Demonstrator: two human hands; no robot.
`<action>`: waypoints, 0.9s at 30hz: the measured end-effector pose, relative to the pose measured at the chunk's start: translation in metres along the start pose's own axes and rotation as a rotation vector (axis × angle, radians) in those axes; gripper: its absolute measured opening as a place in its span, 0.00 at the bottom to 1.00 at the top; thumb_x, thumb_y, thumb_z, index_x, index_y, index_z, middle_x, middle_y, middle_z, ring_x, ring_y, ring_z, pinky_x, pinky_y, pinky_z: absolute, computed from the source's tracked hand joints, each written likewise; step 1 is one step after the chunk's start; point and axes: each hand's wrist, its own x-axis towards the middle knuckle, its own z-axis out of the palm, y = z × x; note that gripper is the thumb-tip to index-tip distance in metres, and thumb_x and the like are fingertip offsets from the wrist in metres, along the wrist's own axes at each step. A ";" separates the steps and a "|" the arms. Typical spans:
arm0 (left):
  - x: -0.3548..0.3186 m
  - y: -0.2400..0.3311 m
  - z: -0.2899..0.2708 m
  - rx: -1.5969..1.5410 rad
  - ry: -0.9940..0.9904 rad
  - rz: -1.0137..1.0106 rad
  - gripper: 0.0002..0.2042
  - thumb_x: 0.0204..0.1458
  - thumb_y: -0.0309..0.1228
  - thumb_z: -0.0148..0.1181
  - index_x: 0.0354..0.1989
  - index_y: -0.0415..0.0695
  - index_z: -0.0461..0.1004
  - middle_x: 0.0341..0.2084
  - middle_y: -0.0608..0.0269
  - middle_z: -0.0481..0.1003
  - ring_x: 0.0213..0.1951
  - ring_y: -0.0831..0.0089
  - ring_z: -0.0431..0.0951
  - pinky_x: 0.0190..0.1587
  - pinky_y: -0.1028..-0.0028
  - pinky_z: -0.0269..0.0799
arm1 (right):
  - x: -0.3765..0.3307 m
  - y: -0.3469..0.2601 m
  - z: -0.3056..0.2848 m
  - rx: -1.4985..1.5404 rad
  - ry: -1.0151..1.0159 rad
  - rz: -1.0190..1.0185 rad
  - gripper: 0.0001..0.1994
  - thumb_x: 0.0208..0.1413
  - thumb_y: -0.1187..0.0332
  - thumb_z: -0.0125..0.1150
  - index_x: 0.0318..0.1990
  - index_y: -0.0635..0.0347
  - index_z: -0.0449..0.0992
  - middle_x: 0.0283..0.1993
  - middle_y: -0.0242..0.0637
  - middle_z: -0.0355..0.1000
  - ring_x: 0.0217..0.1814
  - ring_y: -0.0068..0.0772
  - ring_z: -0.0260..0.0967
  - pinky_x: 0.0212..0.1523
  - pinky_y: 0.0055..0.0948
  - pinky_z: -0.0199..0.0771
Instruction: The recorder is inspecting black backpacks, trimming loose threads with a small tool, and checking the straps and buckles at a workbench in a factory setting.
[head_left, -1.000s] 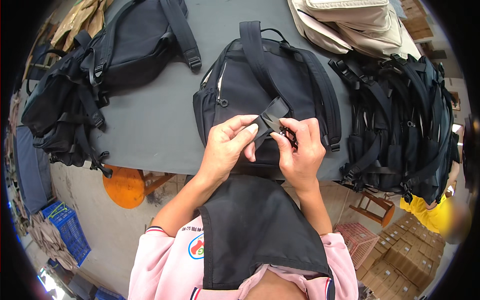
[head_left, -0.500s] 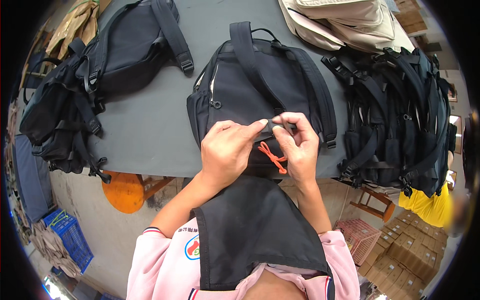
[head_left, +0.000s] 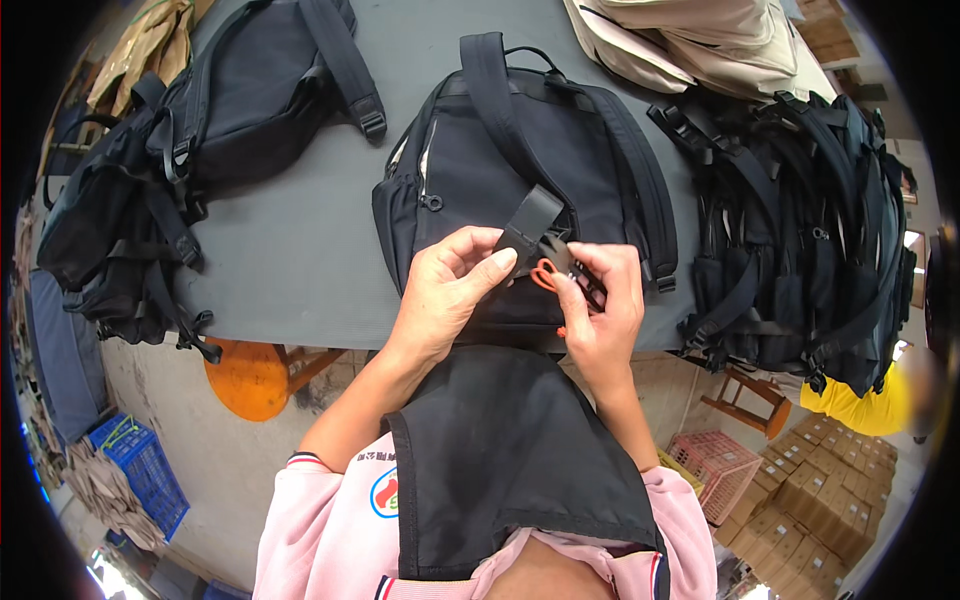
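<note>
One black backpack [head_left: 520,170] face-down on grey table [head_left: 300,250], left hand [head_left: 445,290] pinching its black strap end [head_left: 530,222], right hand [head_left: 600,310] pinching orange snips [head_left: 545,275], black bag pile [head_left: 800,230] right

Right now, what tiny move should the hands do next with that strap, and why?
Probably close the small orange-handled snips on whatever loose bit sticks out at the strap end. The left hand pinches the black strap up off the middle backpack, and the right hand holds the snips right beside it. Whether a thread is there is too small to tell.
</note>
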 end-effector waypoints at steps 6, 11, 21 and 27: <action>0.001 -0.002 0.002 0.026 0.009 0.002 0.09 0.54 0.28 0.60 0.41 0.38 0.75 0.31 0.69 0.75 0.32 0.85 0.72 0.38 0.83 0.67 | -0.002 0.004 0.002 -0.124 0.024 -0.109 0.12 0.44 0.76 0.67 0.38 0.60 0.75 0.31 0.35 0.66 0.24 0.29 0.68 0.23 0.27 0.67; 0.002 -0.004 -0.002 0.039 0.021 -0.002 0.09 0.54 0.28 0.61 0.40 0.38 0.74 0.29 0.71 0.74 0.31 0.87 0.71 0.35 0.85 0.66 | -0.004 0.010 0.003 -0.188 0.040 -0.161 0.11 0.44 0.75 0.67 0.38 0.60 0.76 0.30 0.35 0.66 0.23 0.30 0.66 0.22 0.27 0.66; 0.001 -0.005 -0.002 0.126 0.031 0.003 0.08 0.52 0.27 0.62 0.39 0.38 0.76 0.30 0.70 0.75 0.32 0.84 0.71 0.38 0.82 0.67 | 0.003 0.009 0.001 -0.093 -0.046 -0.116 0.12 0.42 0.75 0.67 0.37 0.60 0.75 0.30 0.35 0.67 0.22 0.32 0.65 0.22 0.28 0.64; 0.003 -0.007 -0.004 0.093 0.024 -0.008 0.08 0.52 0.27 0.62 0.38 0.38 0.76 0.29 0.71 0.74 0.31 0.84 0.71 0.37 0.83 0.67 | -0.002 0.012 0.000 -0.144 -0.023 -0.155 0.12 0.42 0.75 0.68 0.36 0.60 0.76 0.29 0.35 0.67 0.23 0.32 0.65 0.23 0.29 0.65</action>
